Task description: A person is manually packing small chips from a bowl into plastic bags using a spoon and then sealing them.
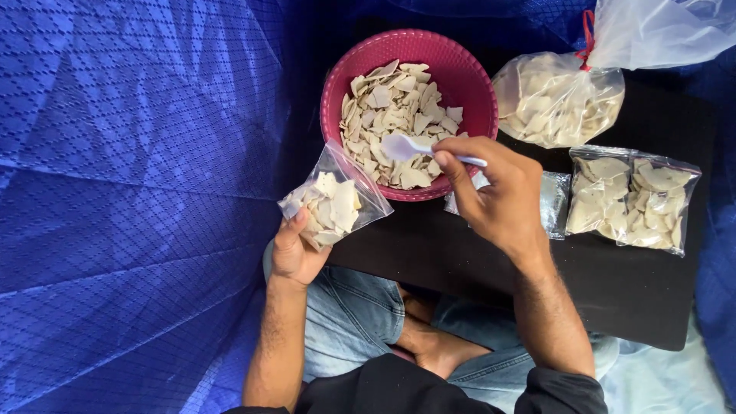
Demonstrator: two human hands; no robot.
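The left hand [295, 249] is closed on the lower edge of a small clear bag [334, 204], thumb pressed up against the plastic, holding it tilted just beside the near-left rim of the pink bowl [337, 84]. The bag is partly filled with pale, flat chips, and its open mouth points toward the bowl.

The right hand [498, 195] pinches the handle of a white spoon [418, 146] between thumb and fingers — the grip is tight on it. The spoon's head lies over the chips [395, 107] heaped in the bowl, at the bowl's near side.

The bowl rests on a black board [629, 284] that lies across the person's lap. To the right of the bowl, on the board, sits a larger clear bag [556, 100] of the same chips, tied with a red string. Nearer the person than that bag, two sealed packs [632, 199] of chips lie side by side — touching. Between the packs and the bowl, partly under the right hand, lies a flat empty pouch [553, 203]. Blue cloth [138, 192] spreads to the left of the bowl.
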